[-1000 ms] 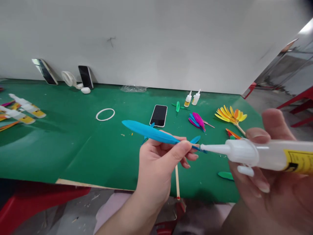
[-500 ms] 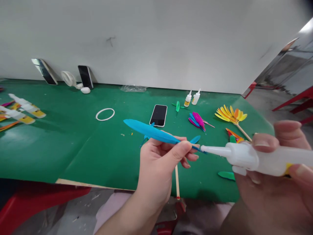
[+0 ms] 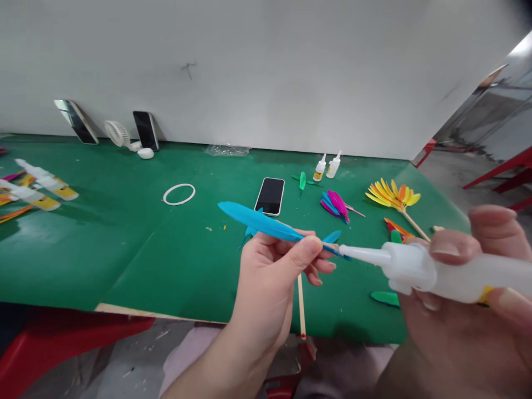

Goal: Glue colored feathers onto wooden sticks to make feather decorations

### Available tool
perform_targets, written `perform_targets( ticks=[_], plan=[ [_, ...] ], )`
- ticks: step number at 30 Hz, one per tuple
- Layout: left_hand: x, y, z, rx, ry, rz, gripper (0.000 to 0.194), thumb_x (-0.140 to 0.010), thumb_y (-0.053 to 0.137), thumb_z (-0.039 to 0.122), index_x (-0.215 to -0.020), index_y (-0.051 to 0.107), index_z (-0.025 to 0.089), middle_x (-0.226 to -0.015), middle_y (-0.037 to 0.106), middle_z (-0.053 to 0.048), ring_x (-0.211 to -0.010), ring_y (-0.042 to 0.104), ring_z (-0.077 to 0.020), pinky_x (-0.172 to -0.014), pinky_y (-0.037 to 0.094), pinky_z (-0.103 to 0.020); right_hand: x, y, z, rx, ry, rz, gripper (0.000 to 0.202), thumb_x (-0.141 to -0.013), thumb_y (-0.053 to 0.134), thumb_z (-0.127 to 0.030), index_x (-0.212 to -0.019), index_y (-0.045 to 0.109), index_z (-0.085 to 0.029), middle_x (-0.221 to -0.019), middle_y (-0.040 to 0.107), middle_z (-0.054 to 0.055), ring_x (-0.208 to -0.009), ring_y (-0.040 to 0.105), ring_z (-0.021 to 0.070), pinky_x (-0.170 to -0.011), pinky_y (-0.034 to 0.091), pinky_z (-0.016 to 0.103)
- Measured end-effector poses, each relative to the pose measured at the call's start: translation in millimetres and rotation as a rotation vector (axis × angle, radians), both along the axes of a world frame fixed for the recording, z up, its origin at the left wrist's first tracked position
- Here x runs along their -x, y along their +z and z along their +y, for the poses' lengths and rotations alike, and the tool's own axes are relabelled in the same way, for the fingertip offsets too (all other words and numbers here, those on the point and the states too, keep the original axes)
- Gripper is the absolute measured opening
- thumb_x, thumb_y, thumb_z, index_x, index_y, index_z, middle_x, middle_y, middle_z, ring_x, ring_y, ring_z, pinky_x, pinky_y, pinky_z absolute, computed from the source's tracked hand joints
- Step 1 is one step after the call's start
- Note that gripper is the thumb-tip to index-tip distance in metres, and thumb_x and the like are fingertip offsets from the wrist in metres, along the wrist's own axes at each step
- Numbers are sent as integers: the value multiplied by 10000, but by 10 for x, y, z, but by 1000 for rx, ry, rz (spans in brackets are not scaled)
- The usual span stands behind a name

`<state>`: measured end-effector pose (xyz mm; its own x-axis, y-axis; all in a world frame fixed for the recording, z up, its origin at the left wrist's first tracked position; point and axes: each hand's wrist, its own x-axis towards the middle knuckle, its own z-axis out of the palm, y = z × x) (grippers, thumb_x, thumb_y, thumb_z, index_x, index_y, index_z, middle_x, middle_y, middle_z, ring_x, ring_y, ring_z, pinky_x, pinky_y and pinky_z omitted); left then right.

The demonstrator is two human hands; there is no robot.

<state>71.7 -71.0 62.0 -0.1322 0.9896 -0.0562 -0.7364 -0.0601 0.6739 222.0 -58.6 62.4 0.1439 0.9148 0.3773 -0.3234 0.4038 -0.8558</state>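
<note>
A blue feather is pinched between the thumb and fingers of my left hand, its tip pointing left and its quill end to the right. My right hand is wrapped round a white glue bottle with a yellow label. The bottle's nozzle is at the quill end; whether they touch is hard to tell. Other blue feathers show behind my left hand. A thin wooden stick extends below that hand, past the table edge.
On the green table are a phone, a white ring, two small bottles, magenta and blue feathers and a yellow feather fan. More glue bottles lie left; a small fan stands by the wall.
The blue feather has shifted slightly to the right in my left hand. The glue bottle has moved slightly left and turned a little, its nozzle still at the quill end.
</note>
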Motion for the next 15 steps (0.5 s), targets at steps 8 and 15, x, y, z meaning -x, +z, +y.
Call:
perform_targets(
  ticks=[8, 15],
  plan=[
    [10, -24, 7, -4, -34, -38, 64, -738, 674, 131, -698, 669, 181, -609, 677, 39, -529, 633, -40, -466, 475, -67, -46, -53, 19, -133, -12, -73, 475, -650, 592, -303, -1122, 559, -264, -623, 573, 12, -573, 510, 191, -489, 393, 326],
    [18, -39, 9, -13, -46, -55, 64, -747, 665, 123, -721, 677, 181, -626, 683, 35, -539, 636, -41, -482, 483, -69, -7, -54, -37, -210, -13, -72, 495, -668, 612, -298, -1154, 536, -238, -605, 534, 4, -580, 477, 187, -474, 396, 329]
  ],
)
